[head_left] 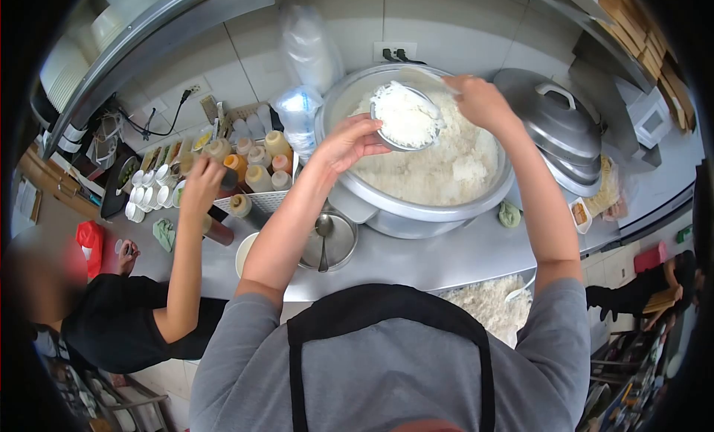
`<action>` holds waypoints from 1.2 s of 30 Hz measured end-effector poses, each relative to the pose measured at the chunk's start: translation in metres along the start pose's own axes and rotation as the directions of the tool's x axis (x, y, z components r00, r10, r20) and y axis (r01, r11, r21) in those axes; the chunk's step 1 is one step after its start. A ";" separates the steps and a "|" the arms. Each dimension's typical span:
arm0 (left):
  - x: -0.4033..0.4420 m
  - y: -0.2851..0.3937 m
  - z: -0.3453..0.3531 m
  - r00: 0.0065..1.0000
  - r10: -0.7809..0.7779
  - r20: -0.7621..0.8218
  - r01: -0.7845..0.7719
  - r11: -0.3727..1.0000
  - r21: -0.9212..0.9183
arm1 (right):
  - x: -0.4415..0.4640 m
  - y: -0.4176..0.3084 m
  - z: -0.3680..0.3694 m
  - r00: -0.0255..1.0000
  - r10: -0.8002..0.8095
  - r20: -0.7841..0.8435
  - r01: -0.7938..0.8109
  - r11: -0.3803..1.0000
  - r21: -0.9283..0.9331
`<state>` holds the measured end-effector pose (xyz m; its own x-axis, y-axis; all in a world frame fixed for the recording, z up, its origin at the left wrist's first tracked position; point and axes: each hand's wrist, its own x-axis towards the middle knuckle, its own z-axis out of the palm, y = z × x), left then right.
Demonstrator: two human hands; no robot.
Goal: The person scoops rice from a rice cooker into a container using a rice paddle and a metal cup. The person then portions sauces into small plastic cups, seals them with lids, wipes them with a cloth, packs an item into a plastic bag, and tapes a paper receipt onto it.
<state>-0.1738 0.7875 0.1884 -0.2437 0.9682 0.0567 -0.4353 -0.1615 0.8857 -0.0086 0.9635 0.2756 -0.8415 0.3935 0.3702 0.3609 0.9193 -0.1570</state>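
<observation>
- Round grey metal bowl point(393, 145), heaped with white cooked rice point(401, 111), is held above a wide silver metal pot point(409, 224) near the steel worktop's point(387, 261) back edge.
- Left hand point(351, 143) grips the bowl's left side, thumb at the rim.
- Right hand point(476, 101), right of the bowl, has fingers curled round a pale flat paddle point(422, 75), its long axis pointing left.
- Paddle's blade is blurred; the left fingertips are hidden underneath.
</observation>
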 end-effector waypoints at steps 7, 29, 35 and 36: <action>-0.003 -0.003 -0.009 0.990 -0.083 -0.116 0.095 0.990 0.103 | -0.031 -0.043 -0.008 0.975 -0.192 0.111 0.174 0.972 0.159; -0.010 -0.026 -0.006 0.962 0.163 -0.219 -0.209 0.955 -0.211 | -0.063 -0.026 0.070 0.923 0.379 -0.073 -0.294 0.814 0.502; -0.007 -0.030 -0.009 0.951 0.165 -0.263 -0.221 0.954 -0.201 | -0.070 -0.071 0.064 0.965 0.001 -0.263 0.025 0.995 0.093; -0.008 -0.030 -0.008 0.947 0.173 -0.269 -0.235 0.947 -0.220 | -0.065 -0.054 0.071 0.939 0.069 -0.338 0.021 0.967 0.255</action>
<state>-0.1660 0.7833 0.1581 -0.5394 0.8380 0.0829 -0.5456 -0.4228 0.7235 -0.0027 0.8881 0.1948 -0.6290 0.4322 0.6462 0.2286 0.8973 -0.3776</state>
